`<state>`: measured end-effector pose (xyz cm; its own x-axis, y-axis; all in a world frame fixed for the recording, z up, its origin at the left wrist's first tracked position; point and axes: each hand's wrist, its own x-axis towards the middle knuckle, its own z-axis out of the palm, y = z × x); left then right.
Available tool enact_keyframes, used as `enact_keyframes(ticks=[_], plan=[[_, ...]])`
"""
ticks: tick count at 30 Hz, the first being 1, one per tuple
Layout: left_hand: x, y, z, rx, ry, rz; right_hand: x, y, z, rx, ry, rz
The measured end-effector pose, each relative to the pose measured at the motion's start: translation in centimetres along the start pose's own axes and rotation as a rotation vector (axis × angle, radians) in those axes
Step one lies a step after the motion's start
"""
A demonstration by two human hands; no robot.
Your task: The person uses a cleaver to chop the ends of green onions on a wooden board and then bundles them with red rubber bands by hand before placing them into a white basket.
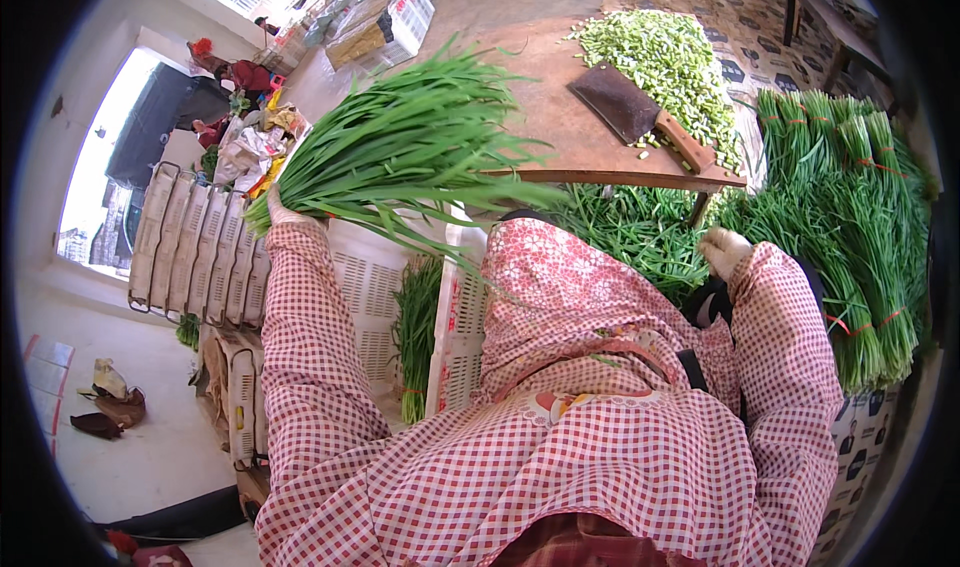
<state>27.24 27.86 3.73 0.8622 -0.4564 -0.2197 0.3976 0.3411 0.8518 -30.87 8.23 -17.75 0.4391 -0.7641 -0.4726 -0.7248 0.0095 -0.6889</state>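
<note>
My left hand (289, 211) grips a large bunch of garlic chives (405, 132) near its pale stem ends, and the leaves fan out towards the wooden table (510, 109). Low on the right, my right hand (724, 252) hangs beside loose green leaves (637, 229) heaped below the table edge. Its fingers look bent and nothing shows in them, but their tips are hard to make out. On the table a cleaver (619, 102) with a wooden handle lies against a pile of chopped pale-green stem pieces (652, 49).
Banded chive bundles (862, 229) are stacked at the right. A white plastic crate (457, 342) by my left side holds another bunch (416, 334). Stacked crates (199, 244) stand further left. People (247, 76) are in the background, near white boxes (382, 27).
</note>
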Motion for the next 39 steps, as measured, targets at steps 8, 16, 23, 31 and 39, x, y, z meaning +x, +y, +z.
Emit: enact_keyframes(ticks=[8,16,23,31,39], plan=[[-4.7,-0.1,7.1,-0.063,-0.255,0.245,-2.9,-7.1,-7.4,0.016,0.774,-0.611],[-17.2,-4.8,25.7,-0.215,-0.845,0.315,-19.5,-26.7,-15.4,-0.552,0.997,-1.082],[-38.3,-14.0,31.6,-0.276,-1.440,0.075,-32.9,-19.4,-18.4,-0.786,0.849,-0.693],[-56.1,-22.3,25.5,0.324,-2.530,0.043,-53.8,-2.5,-10.9,-0.167,0.881,0.023],[-43.7,-32.4,29.6,0.912,-1.901,-0.389,-57.3,22.0,18.4,0.728,0.845,1.025]])
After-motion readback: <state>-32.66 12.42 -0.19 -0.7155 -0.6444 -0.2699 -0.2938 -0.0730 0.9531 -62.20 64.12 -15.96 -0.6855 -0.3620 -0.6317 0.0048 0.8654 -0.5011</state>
